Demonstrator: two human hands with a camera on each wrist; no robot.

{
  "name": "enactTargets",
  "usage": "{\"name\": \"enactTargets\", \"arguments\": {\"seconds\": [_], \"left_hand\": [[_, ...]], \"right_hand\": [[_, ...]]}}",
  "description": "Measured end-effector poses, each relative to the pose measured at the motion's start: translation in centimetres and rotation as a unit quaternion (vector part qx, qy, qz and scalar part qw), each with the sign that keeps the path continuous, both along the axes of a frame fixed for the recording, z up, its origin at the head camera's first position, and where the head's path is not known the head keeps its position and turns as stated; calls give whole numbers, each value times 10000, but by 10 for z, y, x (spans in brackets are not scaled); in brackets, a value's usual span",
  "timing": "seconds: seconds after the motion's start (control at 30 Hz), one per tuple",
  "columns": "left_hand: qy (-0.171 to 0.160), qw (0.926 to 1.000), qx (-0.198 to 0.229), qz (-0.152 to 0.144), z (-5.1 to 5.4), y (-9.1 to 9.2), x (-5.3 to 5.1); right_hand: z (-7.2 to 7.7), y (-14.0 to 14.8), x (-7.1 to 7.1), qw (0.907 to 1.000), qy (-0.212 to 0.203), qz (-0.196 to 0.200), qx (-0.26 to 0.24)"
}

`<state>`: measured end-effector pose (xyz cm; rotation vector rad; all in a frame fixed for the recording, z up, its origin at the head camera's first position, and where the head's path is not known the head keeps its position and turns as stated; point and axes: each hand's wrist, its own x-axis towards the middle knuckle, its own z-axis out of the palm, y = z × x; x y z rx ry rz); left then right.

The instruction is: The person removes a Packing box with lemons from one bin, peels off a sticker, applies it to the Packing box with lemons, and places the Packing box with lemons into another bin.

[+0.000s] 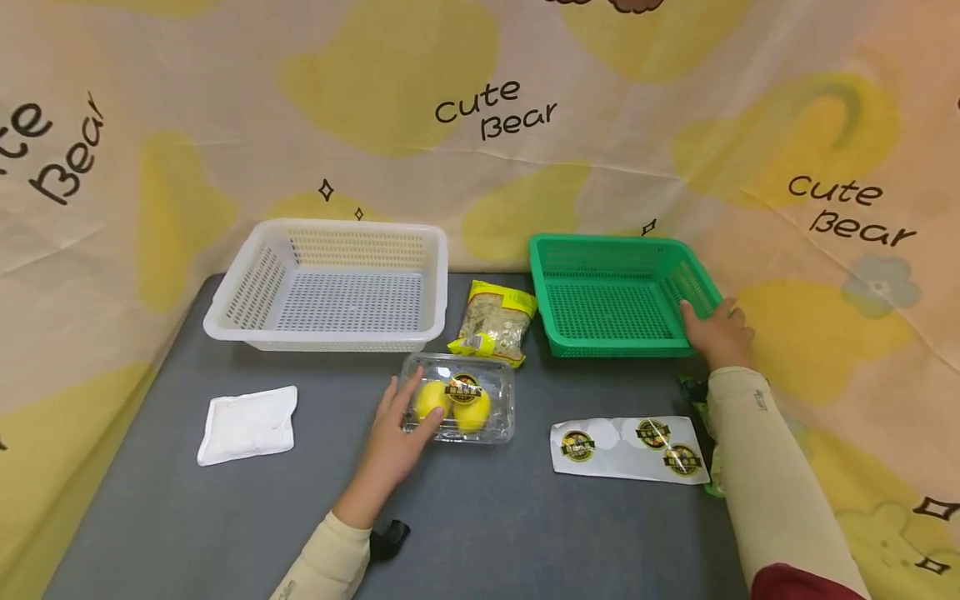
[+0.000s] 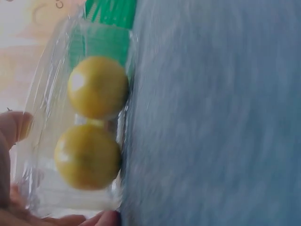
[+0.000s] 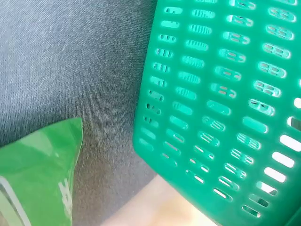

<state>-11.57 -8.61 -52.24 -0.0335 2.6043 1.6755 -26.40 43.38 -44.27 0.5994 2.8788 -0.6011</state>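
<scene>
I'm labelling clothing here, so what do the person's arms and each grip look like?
The left sleeve and right sleeve are cream, snug at the wrist, with small printed markings. Dark red fabric shows at the right one's upper end. The left grip and right grip wear no gloves.

Clear box [image 1: 502, 402], seemingly closed; green basket [image 1: 618, 348].

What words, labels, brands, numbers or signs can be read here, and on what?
"Cute Bear": backdrop, centre and right.
"te Bear": backdrop, left, cut off by the picture's edge.
Too small to read: sticker on the clear box; stickers on the white sheet; print on the yellow bag; marks on both sleeves.
Too blurred: marks on the green bag.
</scene>
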Motion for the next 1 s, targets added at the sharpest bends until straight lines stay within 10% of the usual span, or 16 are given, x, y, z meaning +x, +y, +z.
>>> {"name": "enactTargets", "arguments": {"seconds": [0.37, 1.0], "left_hand": [[377, 9937, 967, 425, -5, 10, -2], [1069, 9863, 924, 851, 3, 28, 5]], "right_hand": [[-2, 1, -2, 9999, 77, 28, 79], [2, -2, 3, 10000, 3, 4, -8]]}}
